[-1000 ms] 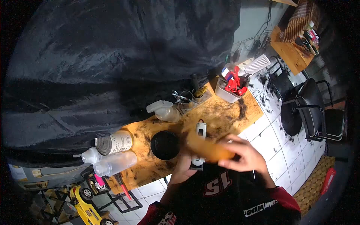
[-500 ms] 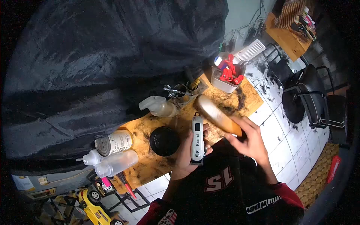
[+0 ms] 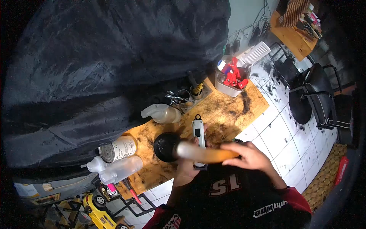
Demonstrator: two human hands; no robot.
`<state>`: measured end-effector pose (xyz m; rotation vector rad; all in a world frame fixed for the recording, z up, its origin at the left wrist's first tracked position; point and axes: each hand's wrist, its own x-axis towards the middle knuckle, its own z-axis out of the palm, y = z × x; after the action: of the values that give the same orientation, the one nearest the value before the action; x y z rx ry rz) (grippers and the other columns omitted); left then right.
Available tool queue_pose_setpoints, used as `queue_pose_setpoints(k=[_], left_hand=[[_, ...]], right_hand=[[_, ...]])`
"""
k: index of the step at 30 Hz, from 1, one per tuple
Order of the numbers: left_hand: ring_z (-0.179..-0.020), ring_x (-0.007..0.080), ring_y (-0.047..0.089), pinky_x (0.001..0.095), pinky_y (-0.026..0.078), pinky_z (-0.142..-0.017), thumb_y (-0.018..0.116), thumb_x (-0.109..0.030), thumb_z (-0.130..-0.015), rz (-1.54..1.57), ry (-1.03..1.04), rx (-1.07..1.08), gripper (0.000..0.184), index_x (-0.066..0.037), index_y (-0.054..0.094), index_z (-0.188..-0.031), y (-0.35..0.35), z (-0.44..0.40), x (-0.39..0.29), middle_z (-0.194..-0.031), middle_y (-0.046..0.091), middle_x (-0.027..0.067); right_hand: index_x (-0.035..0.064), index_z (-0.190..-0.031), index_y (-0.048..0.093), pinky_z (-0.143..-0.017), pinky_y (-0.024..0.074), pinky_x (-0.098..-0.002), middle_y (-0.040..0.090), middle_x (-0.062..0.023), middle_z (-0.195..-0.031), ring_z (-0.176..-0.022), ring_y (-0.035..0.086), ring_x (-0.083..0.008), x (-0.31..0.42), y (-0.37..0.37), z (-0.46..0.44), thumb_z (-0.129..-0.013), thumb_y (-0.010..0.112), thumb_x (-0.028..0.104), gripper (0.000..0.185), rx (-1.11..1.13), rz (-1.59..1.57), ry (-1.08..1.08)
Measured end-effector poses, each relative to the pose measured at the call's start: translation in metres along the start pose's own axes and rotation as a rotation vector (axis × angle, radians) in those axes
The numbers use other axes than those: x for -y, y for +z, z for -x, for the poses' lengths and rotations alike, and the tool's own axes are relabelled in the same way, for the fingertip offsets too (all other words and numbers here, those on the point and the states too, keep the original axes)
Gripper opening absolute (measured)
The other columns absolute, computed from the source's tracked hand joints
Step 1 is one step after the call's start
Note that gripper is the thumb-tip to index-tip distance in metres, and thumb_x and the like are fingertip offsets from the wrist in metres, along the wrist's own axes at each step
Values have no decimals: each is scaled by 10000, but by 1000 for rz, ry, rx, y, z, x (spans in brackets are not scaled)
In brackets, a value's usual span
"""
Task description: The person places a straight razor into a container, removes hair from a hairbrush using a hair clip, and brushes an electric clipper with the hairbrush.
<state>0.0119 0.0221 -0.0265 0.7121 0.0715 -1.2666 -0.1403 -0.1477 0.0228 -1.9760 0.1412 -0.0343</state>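
Note:
My left hand (image 3: 186, 172) is closed around a white hair clipper (image 3: 198, 131), which stands over the near edge of the wooden table. In my right hand (image 3: 251, 156) is a brush with an orange-brown wooden handle (image 3: 221, 154) and pale bristles, blurred by motion. The brush lies across the front of the clipper and hides its middle; I cannot tell whether they touch. Just left of the brush is a round black bowl (image 3: 164, 149). Dark hair clippings are scattered over the table (image 3: 228, 126).
A bin of red clips (image 3: 230, 86) with a white comb (image 3: 257, 53) stands at the far right corner. Scissors (image 3: 175, 97), a spray bottle (image 3: 162, 113), a can (image 3: 118, 149) and a clear bottle (image 3: 122, 170) line the back and left. A black chair (image 3: 320, 95) stands right.
My right hand has swung the brush left and down, from beside the clipper to across its front. My left hand keeps hold of the clipper, nearly in place.

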Motion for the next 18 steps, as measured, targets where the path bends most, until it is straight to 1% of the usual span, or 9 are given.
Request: queue_pose_setpoints(k=[3, 6, 8, 10, 12, 13, 14, 16, 18], left_hand=[[-807, 191, 601, 357, 505, -724, 508, -348, -944, 47, -18, -29, 340, -72, 493, -1142, 10, 9, -4, -918, 597, 115], [-801, 194, 608, 357, 511, -725, 516, -356, -939, 9, 16, -23, 365, -56, 501, -1146, 23, 13, -7, -888, 604, 124], [-798, 201, 613, 346, 515, -726, 509, -363, -941, -6, 21, -73, 379, -43, 501, -1144, 15, 11, -5, -880, 609, 122], [-842, 199, 546, 360, 498, -741, 417, -497, -939, -49, -157, -282, 505, -116, 436, -1271, 22, 6, -12, -890, 556, 98], [-832, 189, 549, 365, 491, -746, 372, -531, -941, -97, -127, -320, 568, -126, 380, -1340, 26, 6, -15, -886, 553, 94], [-811, 184, 550, 356, 487, -736, 354, -542, -942, -6, -102, -70, 601, -120, 346, -1370, 14, 0, -14, -885, 552, 87], [-791, 179, 552, 348, 483, -726, 336, -553, -943, 85, -76, 178, 634, -114, 311, -1399, 7, -3, -14, -884, 551, 80], [-761, 158, 549, 306, 473, -698, 335, -540, -950, 28, -56, 112, 644, -105, 277, -1422, 21, 2, -12, -885, 550, 63], [-670, 147, 578, 261, 465, -599, 382, -479, -961, -247, -18, -177, 482, -30, 516, -1073, 31, 4, -9, -852, 562, 67]], right_hand=[[30, -1100, 555, -549, 515, -326, 651, -165, -786, -627, 664, -261, -9, -2, -8, -829, 688, 278, 391, -323, 130, 150], [15, -1080, 560, -498, 494, -303, 635, -147, -688, -516, 626, -249, 4, -13, -10, -817, 691, 211, 354, -485, 103, 209], [24, -1084, 562, -472, 481, -289, 631, -110, -671, -503, 614, -225, 10, -21, 1, -791, 686, 170, 350, -291, 0, 93], [65, -1114, 541, -454, 465, -297, 580, -46, -592, -486, 598, -213, 4, -12, 2, -746, 688, 150, 405, -214, 76, -222], [113, -1137, 510, -447, 443, -326, 563, -36, -566, -492, 597, -224, -1, 2, 6, -714, 698, 175, 467, -43, 9, -47], [113, -1090, 483, -506, 444, -320, 548, -64, -650, -539, 582, -248, 13, -1, 1, -694, 748, 193, 483, 65, 113, 124], [141, -1029, 496, -551, 460, -354, 563, -87, -648, -612, 618, -263, 20, -5, -3, -661, 743, 190, 446, 254, 188, 310], [133, -1016, 506, -564, 462, -396, 594, -115, -681, -664, 634, -295, 0, 8, -1, -632, 741, 191, 455, 285, 306, 193], [115, -1013, 523, -587, 471, -407, 611, -129, -713, -684, 636, -316, -2, 15, -2, -621, 724, 166, 444, 232, 329, 267]])
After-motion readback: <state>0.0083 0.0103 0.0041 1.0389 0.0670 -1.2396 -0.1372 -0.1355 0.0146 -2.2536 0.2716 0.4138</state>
